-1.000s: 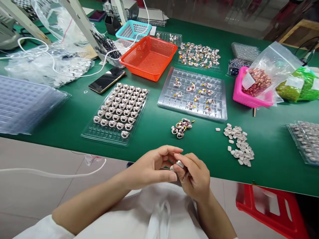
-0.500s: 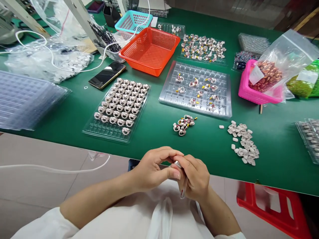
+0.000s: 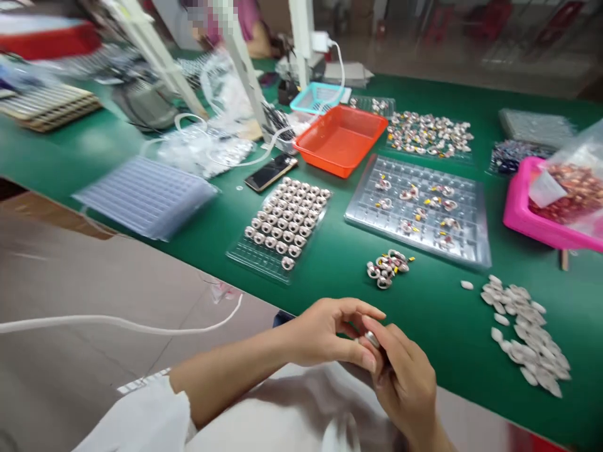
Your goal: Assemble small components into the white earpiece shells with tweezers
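A small, rounded, silvery-white piece is held in front of my body, just off the table's near edge. My right hand pinches it with the fingers closed. My left hand curls around the same piece from the other side, its thumb against it and its index finger arched above. The fingers hide most of the piece. Just beyond the hands lies a small heap of pale ring-shaped parts with yellow tabs. To the right is a spread of loose pale oval caps.
A clear tray of pale round parts stands left of centre. Behind are a compartment tray, an orange basket and a phone. A pink basket stands at right, stacked plastic trays at left. A person is across the table.
The view has swung left, so the table things appear further right. My left index finger has lifted slightly from my right hand. A clear slender thing below my right hand no longer shows.
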Demonstrator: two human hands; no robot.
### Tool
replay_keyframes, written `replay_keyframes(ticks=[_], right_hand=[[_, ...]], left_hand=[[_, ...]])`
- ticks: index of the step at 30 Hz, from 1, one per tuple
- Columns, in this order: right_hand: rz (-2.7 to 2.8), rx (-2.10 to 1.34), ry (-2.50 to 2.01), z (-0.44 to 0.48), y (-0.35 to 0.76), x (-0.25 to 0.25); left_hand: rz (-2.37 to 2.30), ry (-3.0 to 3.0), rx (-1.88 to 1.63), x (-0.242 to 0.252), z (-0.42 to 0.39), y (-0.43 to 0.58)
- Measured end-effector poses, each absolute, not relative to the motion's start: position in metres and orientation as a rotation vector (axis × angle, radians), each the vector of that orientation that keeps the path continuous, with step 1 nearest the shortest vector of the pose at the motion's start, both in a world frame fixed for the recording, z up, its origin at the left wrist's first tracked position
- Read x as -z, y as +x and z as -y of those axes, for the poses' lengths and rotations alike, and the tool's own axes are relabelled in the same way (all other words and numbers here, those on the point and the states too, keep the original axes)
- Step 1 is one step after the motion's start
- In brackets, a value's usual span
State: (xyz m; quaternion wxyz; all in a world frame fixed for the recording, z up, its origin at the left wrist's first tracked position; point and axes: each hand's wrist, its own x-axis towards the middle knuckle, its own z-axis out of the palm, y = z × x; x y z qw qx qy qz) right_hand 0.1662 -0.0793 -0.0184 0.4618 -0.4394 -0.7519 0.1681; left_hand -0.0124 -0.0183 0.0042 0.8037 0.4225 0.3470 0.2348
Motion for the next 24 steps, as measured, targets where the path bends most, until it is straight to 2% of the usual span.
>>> replay_keyframes(ticks=[4, 10, 14, 18, 20, 24], right_hand=[[1.858, -0.5, -0.976, 0.07, 0.161, 0.014], [1.977, -0.671, -0.72, 0.058, 0.138, 0.011], [2.01, -0.694, -0.81, 0.06, 0.134, 0.021], [1.979, -0.678, -0.912, 0.063, 0.143, 0.027], [1.964, -0.648, -0.937, 0.064, 0.147, 0.027], [1.967, -0.576, -0.957, 0.063, 0.149, 0.024]], left_hand=[[-0.554, 0.666, -0.366, 0.006, 0.007, -0.03], [-0.653, 0.779, -0.421, 0.008, 0.012, -0.057], [-1.025, 1.348, -0.632, -0.005, 0.009, -0.087], [-1.556, 2.034, -1.07, -0.008, -0.011, -0.129], [-1.618, 2.404, -1.162, 0.0, -0.022, -0.146], [-1.533, 2.616, -1.11, 0.024, -0.038, -0.159]])
